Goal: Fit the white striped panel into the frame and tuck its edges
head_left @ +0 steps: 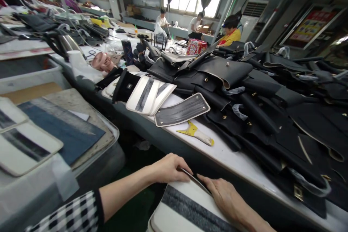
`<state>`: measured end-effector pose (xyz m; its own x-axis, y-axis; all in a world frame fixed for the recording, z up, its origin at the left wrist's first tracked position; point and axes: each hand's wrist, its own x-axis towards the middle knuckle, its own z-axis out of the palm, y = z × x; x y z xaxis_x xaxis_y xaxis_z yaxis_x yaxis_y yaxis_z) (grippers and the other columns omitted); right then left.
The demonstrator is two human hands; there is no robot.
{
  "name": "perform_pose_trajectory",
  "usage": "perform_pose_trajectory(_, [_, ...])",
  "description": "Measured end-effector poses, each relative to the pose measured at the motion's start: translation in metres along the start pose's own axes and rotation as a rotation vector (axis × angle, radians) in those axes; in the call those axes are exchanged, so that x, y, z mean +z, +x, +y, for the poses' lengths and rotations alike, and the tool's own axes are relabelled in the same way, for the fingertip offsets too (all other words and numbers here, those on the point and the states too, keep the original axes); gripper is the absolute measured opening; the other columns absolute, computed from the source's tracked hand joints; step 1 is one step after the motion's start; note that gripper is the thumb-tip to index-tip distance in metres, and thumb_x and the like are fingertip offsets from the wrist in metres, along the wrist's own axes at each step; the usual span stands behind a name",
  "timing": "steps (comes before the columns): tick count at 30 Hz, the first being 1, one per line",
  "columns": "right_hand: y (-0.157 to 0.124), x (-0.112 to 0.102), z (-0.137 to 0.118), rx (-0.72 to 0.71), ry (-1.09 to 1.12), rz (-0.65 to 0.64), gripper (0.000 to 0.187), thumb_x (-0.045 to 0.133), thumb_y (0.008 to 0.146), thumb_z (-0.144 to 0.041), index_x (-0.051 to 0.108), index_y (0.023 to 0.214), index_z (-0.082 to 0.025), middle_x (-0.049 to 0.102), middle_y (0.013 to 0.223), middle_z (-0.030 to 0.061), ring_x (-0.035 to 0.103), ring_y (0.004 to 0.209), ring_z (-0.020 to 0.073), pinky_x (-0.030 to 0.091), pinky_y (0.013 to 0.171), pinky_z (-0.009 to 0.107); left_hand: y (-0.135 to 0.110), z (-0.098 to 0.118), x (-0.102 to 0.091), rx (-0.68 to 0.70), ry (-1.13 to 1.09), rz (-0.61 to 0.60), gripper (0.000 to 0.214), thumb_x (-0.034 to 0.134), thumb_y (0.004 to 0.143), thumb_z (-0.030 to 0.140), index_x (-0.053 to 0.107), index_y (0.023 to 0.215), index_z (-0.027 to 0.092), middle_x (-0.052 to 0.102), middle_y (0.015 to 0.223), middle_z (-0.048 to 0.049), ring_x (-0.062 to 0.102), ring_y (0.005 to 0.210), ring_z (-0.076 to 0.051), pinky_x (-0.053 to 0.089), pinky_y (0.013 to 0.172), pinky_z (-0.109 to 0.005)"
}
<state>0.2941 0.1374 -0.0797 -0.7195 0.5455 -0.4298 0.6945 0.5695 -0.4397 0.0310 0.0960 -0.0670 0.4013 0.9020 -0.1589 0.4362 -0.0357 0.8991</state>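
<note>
My left hand (174, 168) pinched the far edge of the white striped panel (190, 203); my right hand (221, 192) lay along that edge, though I couldn't tell whether it gripped. The panel, below my hands, looked light, stiff but bendable, best held by its rim. Beyond lay a yellow-and-white flat tool (196, 133), then a studded dark panel (182, 110).

Legible text, numbers or brands: none. The framed wall board (311, 26), far beyond the right grip (224, 194) and to its right, bears red and yellow panels; its characters cannot be resolved. The small pale label (129, 86) on the black piece (121, 87), beyond the left grip (172, 168) and to its left, is too small to read.
</note>
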Motion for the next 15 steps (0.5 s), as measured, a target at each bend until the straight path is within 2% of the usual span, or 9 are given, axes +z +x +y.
perform_pose_trajectory(5, [0.012,0.000,-0.013,-0.004,-0.044,0.010,0.052,0.021,0.098,-0.028,0.044,0.144,-0.026,0.058,0.137,0.0048,0.060,0.118,0.0264,0.047,0.096,0.039,-0.008,-0.014,0.010,-0.072,-0.121,0.080,0.028,0.066,0.080,0.032,0.076,0.104,0.023,0.076,0.099,0.0006,0.068,0.093,-0.017,0.046,0.082,-0.020])
perform_pose_trajectory(9, [0.024,0.001,-0.021,0.023,-0.038,0.017,0.049,0.024,0.098,-0.030,0.048,0.142,-0.030,0.060,0.134,0.0033,0.062,0.114,0.0259,0.047,0.093,0.035,-0.010,-0.011,0.005,-0.108,-0.138,0.061,0.024,0.067,0.078,0.034,0.077,0.099,0.027,0.076,0.095,0.0026,0.066,0.096,-0.019,0.045,0.086,-0.022])
perform_pose_trajectory(13, [0.037,0.004,-0.028,0.086,-0.024,0.009,0.047,0.024,0.100,-0.038,0.054,0.136,-0.033,0.068,0.122,0.0044,0.067,0.103,0.0267,0.049,0.082,0.032,-0.010,-0.015,-0.008,-0.177,-0.227,-0.023,0.038,0.071,0.074,0.054,0.077,0.099,0.026,0.076,0.097,0.0007,0.065,0.099,-0.022,0.046,0.087,-0.025])
perform_pose_trajectory(15, [0.041,0.004,-0.032,0.113,-0.006,-0.001,0.048,0.023,0.100,-0.040,0.056,0.134,-0.033,0.071,0.115,0.0043,0.068,0.100,0.0268,0.049,0.079,0.032,-0.010,-0.027,-0.007,-0.241,-0.319,-0.040,0.053,0.058,0.079,0.069,0.076,0.103,0.024,0.074,0.103,-0.0006,0.064,0.102,-0.022,0.046,0.089,-0.027])
